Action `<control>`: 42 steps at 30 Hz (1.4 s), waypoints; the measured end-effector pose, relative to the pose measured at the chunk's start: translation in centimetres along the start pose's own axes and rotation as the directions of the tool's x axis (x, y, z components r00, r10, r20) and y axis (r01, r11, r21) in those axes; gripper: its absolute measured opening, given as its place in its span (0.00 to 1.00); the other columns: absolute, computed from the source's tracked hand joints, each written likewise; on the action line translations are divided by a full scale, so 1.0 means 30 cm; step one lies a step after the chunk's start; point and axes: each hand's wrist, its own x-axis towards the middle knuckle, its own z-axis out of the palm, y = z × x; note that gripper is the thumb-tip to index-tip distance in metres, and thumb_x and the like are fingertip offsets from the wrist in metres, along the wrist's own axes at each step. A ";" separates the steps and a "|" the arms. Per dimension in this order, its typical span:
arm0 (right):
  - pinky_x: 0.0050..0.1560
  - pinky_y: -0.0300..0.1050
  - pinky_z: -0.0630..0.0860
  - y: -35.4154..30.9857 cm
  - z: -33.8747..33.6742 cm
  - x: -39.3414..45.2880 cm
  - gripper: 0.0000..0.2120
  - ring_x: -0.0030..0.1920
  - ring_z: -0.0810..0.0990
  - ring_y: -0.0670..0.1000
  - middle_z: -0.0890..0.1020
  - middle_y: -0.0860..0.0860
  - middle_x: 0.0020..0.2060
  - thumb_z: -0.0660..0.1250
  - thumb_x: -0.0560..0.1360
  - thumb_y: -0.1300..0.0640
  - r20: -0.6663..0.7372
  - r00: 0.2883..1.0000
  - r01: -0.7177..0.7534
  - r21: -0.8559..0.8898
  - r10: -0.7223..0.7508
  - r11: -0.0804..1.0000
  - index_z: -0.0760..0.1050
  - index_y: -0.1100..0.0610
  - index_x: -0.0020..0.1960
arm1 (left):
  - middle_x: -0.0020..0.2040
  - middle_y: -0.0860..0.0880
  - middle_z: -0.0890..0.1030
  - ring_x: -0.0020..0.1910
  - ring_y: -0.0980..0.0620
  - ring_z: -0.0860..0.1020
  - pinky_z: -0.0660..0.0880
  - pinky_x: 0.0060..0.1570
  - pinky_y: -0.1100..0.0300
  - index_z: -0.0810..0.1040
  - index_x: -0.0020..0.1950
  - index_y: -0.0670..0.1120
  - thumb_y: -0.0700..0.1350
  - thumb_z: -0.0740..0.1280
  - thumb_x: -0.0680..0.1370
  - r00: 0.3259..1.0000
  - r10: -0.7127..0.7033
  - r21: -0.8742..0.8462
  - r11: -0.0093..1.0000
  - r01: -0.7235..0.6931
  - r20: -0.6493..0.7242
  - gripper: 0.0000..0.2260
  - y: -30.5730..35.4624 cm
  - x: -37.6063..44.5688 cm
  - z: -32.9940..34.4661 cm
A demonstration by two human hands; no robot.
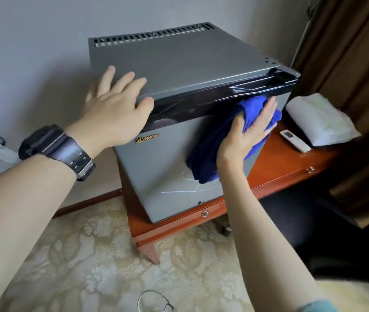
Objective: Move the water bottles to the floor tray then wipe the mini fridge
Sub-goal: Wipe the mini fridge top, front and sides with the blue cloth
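Both forearms reach in — the left hand (116, 113), wristwatch (57, 152) on its wrist, lies flat and spread on the top front corner of the grey mini fridge (179, 70); the right hand (246, 134), fingers straight, presses a blue cloth (221, 131) against its door. It stands on a wooden table (275, 163).

Mini fridge (174, 70): grey box, vent slots along rear top edge, glossy black band across top of door, gold logo badge on door just below the left-hand fingers. Door closed. Fine pale scratch marks low on door face, below the right-hand fingers. Stands on red-brown wooden stand.

Blue cloth (221, 140): deep blue, bunched, lies flat against upper right of door face under the right-hand fingers and palm; its top edge touches the black band, its lower end hangs down past the heel of the hand.
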 end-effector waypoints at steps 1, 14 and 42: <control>0.72 0.30 0.36 0.006 0.023 -0.024 0.41 0.81 0.45 0.58 0.57 0.52 0.80 0.55 0.69 0.42 -0.048 0.999 0.008 -0.020 -0.009 1.000 0.56 0.55 0.80 | 0.81 0.58 0.51 0.79 0.53 0.40 0.44 0.75 0.41 0.55 0.78 0.58 0.58 0.46 0.80 1.000 0.013 0.018 1.000 -0.013 0.022 0.25 -0.003 0.005 0.001; 0.70 0.75 0.53 0.069 0.219 -0.676 0.42 0.78 0.44 0.71 0.58 0.55 0.79 0.55 0.71 0.33 0.381 0.869 0.478 -0.482 -0.316 0.734 0.54 0.53 0.78 | 0.81 0.55 0.51 0.80 0.50 0.44 0.41 0.76 0.42 0.55 0.78 0.59 0.61 0.39 0.80 0.995 0.076 -0.049 0.996 -0.073 0.060 0.27 -0.020 0.009 0.001; 0.74 0.36 0.42 0.200 0.089 -0.048 0.42 0.79 0.56 0.59 0.61 0.53 0.79 0.50 0.69 0.41 -0.140 0.986 0.052 -0.244 -0.088 0.968 0.57 0.59 0.80 | 0.81 0.55 0.53 0.79 0.49 0.49 0.50 0.76 0.43 0.54 0.77 0.58 0.62 0.48 0.76 0.997 0.050 -0.018 0.999 -0.052 -0.064 0.29 0.005 0.062 0.050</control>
